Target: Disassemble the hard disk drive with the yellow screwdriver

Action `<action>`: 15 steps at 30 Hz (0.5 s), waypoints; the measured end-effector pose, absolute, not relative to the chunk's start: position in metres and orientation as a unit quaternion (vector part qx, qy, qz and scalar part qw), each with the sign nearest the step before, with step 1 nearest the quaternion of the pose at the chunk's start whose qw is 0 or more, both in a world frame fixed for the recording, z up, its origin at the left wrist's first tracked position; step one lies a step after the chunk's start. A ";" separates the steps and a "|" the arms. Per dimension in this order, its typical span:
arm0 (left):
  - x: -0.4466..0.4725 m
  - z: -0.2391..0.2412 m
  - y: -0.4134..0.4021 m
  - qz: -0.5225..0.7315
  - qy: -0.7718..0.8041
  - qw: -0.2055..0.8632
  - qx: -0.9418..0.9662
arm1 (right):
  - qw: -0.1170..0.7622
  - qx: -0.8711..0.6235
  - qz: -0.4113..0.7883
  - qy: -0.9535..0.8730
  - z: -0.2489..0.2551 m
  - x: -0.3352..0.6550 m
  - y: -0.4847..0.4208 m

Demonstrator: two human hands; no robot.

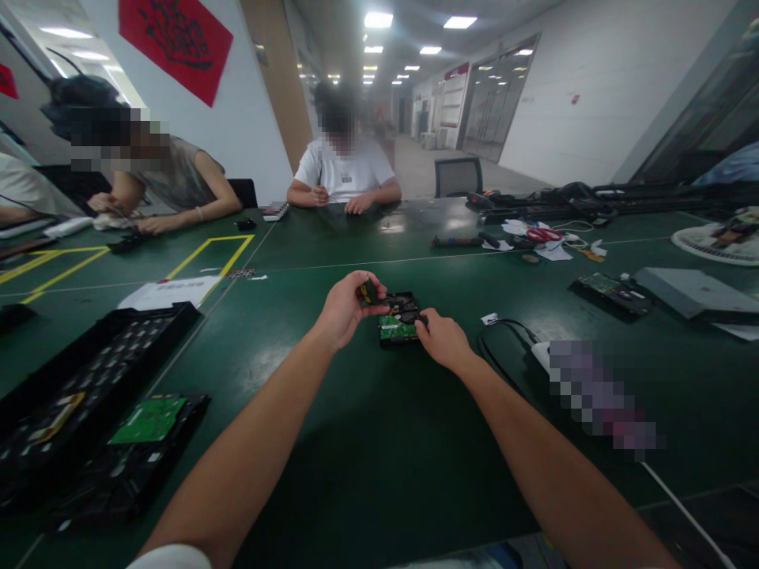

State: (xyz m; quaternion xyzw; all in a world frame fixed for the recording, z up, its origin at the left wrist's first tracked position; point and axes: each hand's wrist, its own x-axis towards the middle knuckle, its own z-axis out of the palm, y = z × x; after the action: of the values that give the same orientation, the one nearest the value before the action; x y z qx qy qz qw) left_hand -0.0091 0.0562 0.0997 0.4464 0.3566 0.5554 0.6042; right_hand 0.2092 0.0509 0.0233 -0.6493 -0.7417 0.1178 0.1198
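A hard drive (398,319) with a green circuit board lies on the dark green table (368,442) in front of me. My left hand (347,307) is closed around a small black and yellow tool (368,292), held just above the drive's left corner. My right hand (442,338) rests on the drive's right edge, its fingers curled against the drive and pressing it to the table.
A black tray (77,387) and another drive with a green board (148,423) lie at the left. A cable (504,336) runs at the right. Two people sit across the table. Tools, papers and a grey box (691,291) fill the far right.
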 end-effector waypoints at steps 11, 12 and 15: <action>-0.008 0.105 0.049 0.504 0.400 0.560 0.522 | 0.123 -0.644 0.122 -0.745 0.021 0.210 0.052; -0.007 0.105 0.049 0.505 0.405 0.556 0.521 | 0.124 -0.641 0.119 -0.748 0.021 0.211 0.052; -0.007 0.102 0.050 0.521 0.422 0.541 0.507 | 0.129 -0.635 0.116 -0.753 0.020 0.212 0.051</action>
State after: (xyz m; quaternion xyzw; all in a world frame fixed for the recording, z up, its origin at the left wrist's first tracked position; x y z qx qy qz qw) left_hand -0.0069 0.0496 0.1024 0.5074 0.4218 0.5215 0.5410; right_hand 0.2118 0.0513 0.0203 -0.6352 -0.7526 0.1158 0.1292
